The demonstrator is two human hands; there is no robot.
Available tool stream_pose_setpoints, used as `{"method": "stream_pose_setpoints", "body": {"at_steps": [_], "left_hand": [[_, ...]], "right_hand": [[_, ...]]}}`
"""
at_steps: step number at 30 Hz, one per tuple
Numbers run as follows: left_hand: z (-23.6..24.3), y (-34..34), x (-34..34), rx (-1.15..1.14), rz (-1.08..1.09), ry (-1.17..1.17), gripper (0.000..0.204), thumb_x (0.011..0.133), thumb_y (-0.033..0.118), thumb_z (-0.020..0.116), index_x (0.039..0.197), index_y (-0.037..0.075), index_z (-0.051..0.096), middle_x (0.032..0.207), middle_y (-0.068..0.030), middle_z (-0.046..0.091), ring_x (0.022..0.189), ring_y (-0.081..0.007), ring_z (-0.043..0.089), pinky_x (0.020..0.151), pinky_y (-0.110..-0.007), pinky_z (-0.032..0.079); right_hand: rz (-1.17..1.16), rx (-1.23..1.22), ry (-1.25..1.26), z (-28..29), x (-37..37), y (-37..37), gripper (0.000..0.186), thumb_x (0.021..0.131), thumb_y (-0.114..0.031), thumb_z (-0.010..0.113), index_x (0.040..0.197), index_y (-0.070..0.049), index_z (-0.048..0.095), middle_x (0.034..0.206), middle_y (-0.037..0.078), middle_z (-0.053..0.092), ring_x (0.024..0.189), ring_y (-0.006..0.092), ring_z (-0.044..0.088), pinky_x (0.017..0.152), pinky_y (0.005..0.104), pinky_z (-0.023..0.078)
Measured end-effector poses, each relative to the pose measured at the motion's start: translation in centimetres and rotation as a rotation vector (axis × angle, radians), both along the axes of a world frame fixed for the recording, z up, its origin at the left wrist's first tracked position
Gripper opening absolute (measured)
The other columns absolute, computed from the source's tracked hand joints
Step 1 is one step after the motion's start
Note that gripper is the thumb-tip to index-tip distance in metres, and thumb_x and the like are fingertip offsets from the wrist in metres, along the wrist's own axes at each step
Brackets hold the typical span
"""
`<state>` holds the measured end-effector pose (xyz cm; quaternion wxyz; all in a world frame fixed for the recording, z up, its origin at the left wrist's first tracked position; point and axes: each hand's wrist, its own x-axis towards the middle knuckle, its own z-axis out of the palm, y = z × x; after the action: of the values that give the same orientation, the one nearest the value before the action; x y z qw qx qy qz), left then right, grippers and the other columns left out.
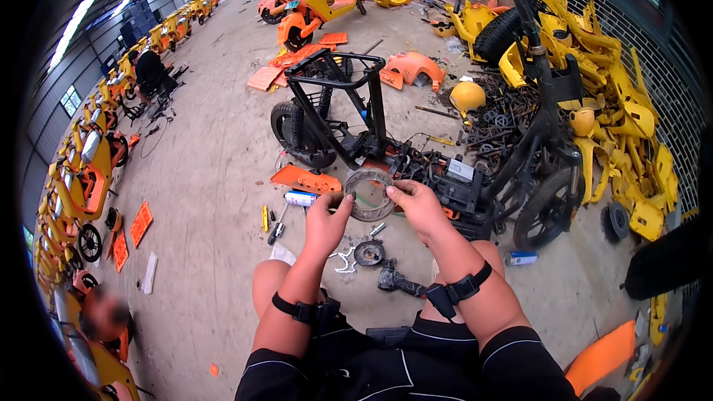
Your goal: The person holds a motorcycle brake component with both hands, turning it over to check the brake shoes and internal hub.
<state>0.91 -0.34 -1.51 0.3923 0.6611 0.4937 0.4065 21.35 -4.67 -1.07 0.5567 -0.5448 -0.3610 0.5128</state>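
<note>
Between my two hands is a grey ring-shaped part point(370, 215), held up by its edges in front of a stripped black scooter frame point(327, 122). My left hand point(327, 217) pinches its left edge, and my right hand point(417, 206) grips the right edge with the thumb towards its face. Below the ring, on the floor, lie a dark round part point(369, 253), a cordless power tool point(399, 281) and some pale curved pieces point(343, 261). Left of these are a blue-and-white can point(301, 198), a screwdriver point(278, 228) and an orange panel point(304, 177).
Yellow body panels point(639, 148) pile up along the right wall, beside a heap of dark metal parts point(501, 130) and a yellow helmet point(467, 96). Another can point(521, 258) lies by my right knee. Scooters point(93, 171) line the left side, where a person point(152, 70) crouches farther off.
</note>
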Motion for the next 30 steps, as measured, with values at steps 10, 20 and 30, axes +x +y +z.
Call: {"method": "stream_pose_setpoints", "body": {"at_steps": [10, 20, 30], "left_hand": [[0.9, -1.6, -1.9, -0.27, -0.1, -0.283, 0.036, 0.093, 0.024, 0.071, 0.114, -0.004, 0.067, 0.098, -0.004, 0.067, 0.087, -0.0111, 0.056, 0.08, -0.026, 0.046], [1.4, -1.1, -1.4, 0.508, -0.06, 0.224, 0.019, 0.083, 0.012, 0.073, 0.096, 0.0, 0.067, 0.091, -0.0159, 0.063, 0.089, -0.0354, 0.061, 0.079, -0.041, 0.049], [-0.7, 0.9, -1.6, 0.388, -0.239, 0.706, 0.018, 0.082, 0.018, 0.071, 0.094, 0.005, 0.07, 0.092, -0.0121, 0.063, 0.095, -0.035, 0.06, 0.083, -0.045, 0.048]], "right_hand": [[-0.062, 0.09, 0.02, -0.4, -2.1, -2.2, 0.039, 0.097, -0.018, 0.065, 0.125, 0.008, 0.059, 0.111, 0.009, 0.067, 0.097, 0.0141, 0.061, 0.086, 0.0292, 0.049], [-0.005, 0.054, -0.1, -2.5, -1.8, -0.3, 0.041, 0.091, -0.014, 0.07, 0.126, 0.004, 0.059, 0.122, 0.012, 0.062, 0.107, 0.019, 0.059, 0.096, 0.0326, 0.048], [0.41, 0.216, -0.954, -2.2, -2.3, 2.0, 0.046, 0.081, -0.018, 0.074, 0.124, -0.006, 0.062, 0.126, 0.014, 0.058, 0.121, 0.0346, 0.054, 0.104, 0.0413, 0.044]]}}
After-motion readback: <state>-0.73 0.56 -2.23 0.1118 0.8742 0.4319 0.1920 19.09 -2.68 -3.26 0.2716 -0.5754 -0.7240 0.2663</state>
